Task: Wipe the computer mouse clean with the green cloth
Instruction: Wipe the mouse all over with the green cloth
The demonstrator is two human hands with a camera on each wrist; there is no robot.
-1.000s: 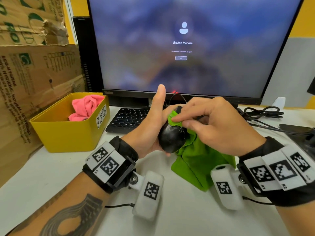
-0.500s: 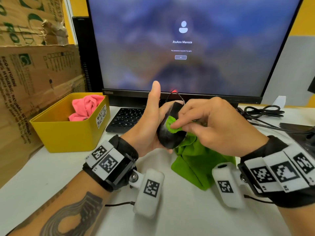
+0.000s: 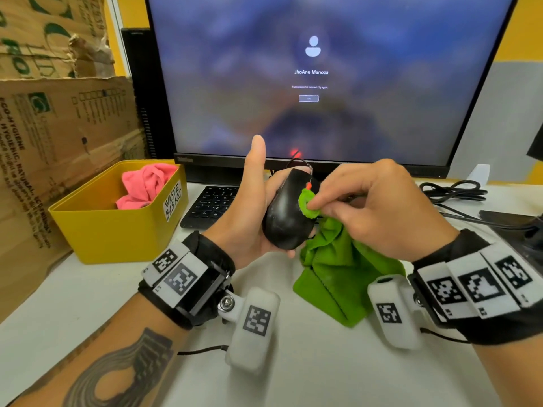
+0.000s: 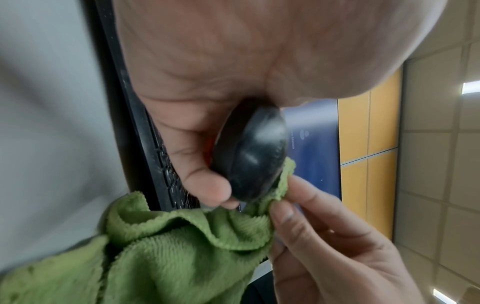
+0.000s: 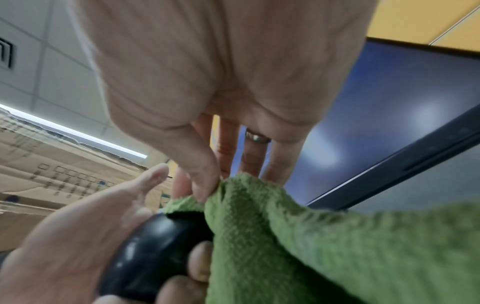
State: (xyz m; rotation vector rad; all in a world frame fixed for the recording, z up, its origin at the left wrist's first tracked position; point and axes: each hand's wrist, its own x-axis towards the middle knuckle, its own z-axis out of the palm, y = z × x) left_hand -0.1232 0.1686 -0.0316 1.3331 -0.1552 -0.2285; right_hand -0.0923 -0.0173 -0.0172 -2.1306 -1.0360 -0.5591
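Black computer mouse (image 3: 285, 214) held off the desk in front of the monitor (image 3: 323, 77), cupped in left hand (image 3: 252, 218), fingers curled under it and thumb upright. Right hand (image 3: 379, 210) pinches a fold of green cloth (image 3: 340, 265) against the mouse's upper right side; rest of cloth hangs to the white desk (image 3: 88, 304).

A large monitor (image 3: 317, 80) stands at the back of the white table (image 3: 88, 304) and shows a login screen. In front of it lies a black keyboard (image 3: 211, 205). To the left stands a yellow bin (image 3: 117, 227) labelled "WASTE BASKET", with a pink cloth (image 3: 145, 185) inside. Cardboard boxes (image 3: 53, 136) lean beside it. Black cables (image 3: 452, 192) lie at the right.
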